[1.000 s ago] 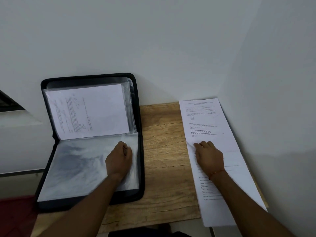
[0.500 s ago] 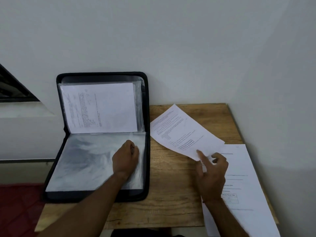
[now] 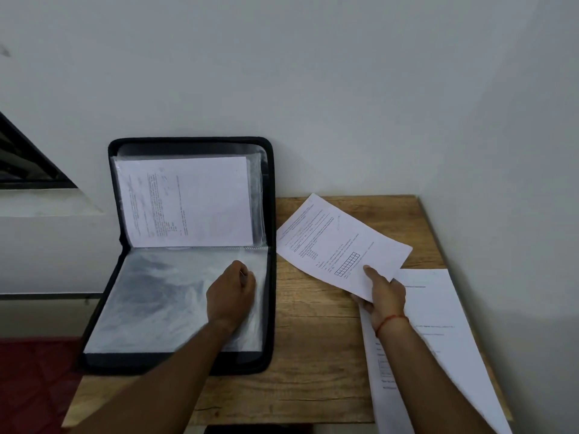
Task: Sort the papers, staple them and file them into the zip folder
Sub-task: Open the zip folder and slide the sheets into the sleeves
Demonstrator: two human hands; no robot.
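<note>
The zip folder (image 3: 191, 255) stands open on the left part of the wooden bench (image 3: 316, 355), its upper half leaning upright against the white wall (image 3: 313, 89) and its lower half lying flat. The upper half carries a clear sleeve holding a printed sheet (image 3: 185, 202) turned sideways. The lower half shows an empty clear plastic sleeve (image 3: 150, 302), wrinkled and glossy.

The left hand (image 3: 230, 292) rests on the right part of that lower sleeve, near the folder's zip edge. Its fingers are curled loosely inward; whether they pinch the sleeve edge cannot be told from this angle.

The right hand (image 3: 383, 292) holds a single printed paper (image 3: 341, 242) by its near right corner, thumb on top and fingers beneath, closed on the sheet. The paper is lifted clear of the bench and angled, its far corner pointing toward the folder and nearly reaching the black zip border. It bears lines of text and a small grid of boxes near the thumb.

A further stack of papers (image 3: 438, 339) lies flat along the right edge of the bench, under the right forearm, overhanging the near edge. A red thread band (image 3: 390, 321) circles the right wrist.

A red surface (image 3: 34, 383) shows below the bench at lower left. No stapler is identifiable.
</note>
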